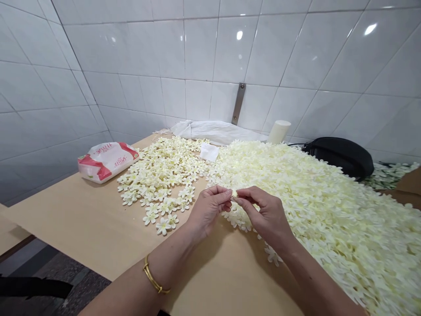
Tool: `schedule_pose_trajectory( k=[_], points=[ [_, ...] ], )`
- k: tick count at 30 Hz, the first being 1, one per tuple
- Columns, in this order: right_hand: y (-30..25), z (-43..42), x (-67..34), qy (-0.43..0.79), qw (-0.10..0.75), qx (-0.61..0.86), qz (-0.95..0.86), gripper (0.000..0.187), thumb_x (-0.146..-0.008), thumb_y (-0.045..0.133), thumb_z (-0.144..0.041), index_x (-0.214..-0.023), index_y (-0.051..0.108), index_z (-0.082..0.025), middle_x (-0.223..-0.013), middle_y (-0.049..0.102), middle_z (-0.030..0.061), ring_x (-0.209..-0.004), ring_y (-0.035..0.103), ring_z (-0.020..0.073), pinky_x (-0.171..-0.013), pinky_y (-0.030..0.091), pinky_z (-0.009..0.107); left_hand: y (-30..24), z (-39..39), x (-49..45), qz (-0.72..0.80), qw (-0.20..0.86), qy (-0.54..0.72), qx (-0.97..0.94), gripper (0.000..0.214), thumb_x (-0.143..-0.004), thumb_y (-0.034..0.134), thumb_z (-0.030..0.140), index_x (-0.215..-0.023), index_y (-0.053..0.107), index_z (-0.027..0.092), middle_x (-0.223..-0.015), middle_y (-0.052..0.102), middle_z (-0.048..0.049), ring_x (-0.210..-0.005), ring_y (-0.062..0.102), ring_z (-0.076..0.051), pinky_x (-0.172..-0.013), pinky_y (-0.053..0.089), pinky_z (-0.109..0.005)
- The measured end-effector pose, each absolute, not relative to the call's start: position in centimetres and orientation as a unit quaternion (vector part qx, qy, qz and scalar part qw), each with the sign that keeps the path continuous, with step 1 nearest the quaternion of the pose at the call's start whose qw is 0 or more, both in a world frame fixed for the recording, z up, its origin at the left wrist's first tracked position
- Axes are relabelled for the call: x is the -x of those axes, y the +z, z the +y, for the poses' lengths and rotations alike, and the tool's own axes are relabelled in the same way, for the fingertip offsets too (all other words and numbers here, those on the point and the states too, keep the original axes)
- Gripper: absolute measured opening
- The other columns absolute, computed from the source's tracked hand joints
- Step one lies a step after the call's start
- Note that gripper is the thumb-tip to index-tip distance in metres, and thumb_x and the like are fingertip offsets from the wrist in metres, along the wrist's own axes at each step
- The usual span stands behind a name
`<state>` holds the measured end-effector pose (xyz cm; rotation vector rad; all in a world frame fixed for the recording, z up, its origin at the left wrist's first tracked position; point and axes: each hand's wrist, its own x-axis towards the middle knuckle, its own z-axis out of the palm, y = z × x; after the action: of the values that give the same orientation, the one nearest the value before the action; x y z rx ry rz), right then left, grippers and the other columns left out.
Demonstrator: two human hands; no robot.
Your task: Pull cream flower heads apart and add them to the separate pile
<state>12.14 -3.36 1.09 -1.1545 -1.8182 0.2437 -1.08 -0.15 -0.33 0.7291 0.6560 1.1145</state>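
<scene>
Both of my hands meet above the wooden table (85,219), pinching one small cream fabric flower (234,193) between their fingertips. My left hand (208,210), with a gold bangle on its wrist, grips the flower's left side with thumb and fingers closed. My right hand (263,215) pinches its right side. Directly behind and to the right of my hands lies a very large heap of the same cream flowers (322,210). A smaller, flatter spread of separated flowers (161,180) lies to the left of my hands.
A red and white tissue pack (105,161) lies at the table's left. A white cloth bag (217,131), a white cylinder (279,131) and a black case (342,156) sit along the tiled wall. A small white paper (209,152) lies between the flower piles.
</scene>
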Motion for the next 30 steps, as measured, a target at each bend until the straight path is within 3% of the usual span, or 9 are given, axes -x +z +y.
schedule_pose_trajectory(
  k=[11, 17, 30],
  points=[
    [0.33, -3.18, -12.44, 0.074, 0.423, 0.493, -0.756, 0.02, -0.083, 0.044, -0.019, -0.075, 0.062, -0.018, -0.067, 0.063, 0.0037, -0.058, 0.059, 0.0147, -0.055, 0.046, 0.026, -0.03, -0.06, 1.16, 0.294, 0.772, 0.487, -0.284, 0.013, -0.059, 0.07, 0.013, -0.066, 0.06, 0.01, -0.051, 0.056, 0.0009, -0.046, 0.053, -0.007, -0.049, 0.043, -0.018],
    [0.82, -3.14, -12.37, 0.052, 0.431, 0.48, -0.762, 0.016, -0.082, 0.046, -0.018, -0.08, 0.062, -0.019, -0.076, 0.066, 0.0056, -0.069, 0.06, 0.0162, -0.062, 0.046, 0.027, 0.18, -0.2, 1.22, 0.291, 0.771, 0.481, -0.3, 0.014, -0.057, 0.07, 0.008, -0.065, 0.06, 0.01, -0.053, 0.061, -0.0018, -0.049, 0.059, -0.01, -0.055, 0.049, -0.021],
    [0.82, -3.4, -12.21, 0.102, 0.428, 0.519, -0.733, 0.017, -0.081, 0.046, -0.02, -0.07, 0.059, -0.018, -0.061, 0.061, 0.0019, -0.054, 0.056, 0.0135, -0.052, 0.042, 0.024, 0.13, -0.29, 1.1, 0.309, 0.778, 0.463, -0.293, 0.012, -0.061, 0.07, 0.01, -0.059, 0.058, 0.009, -0.048, 0.056, -0.0005, -0.045, 0.055, -0.008, -0.047, 0.046, -0.019]
  ],
)
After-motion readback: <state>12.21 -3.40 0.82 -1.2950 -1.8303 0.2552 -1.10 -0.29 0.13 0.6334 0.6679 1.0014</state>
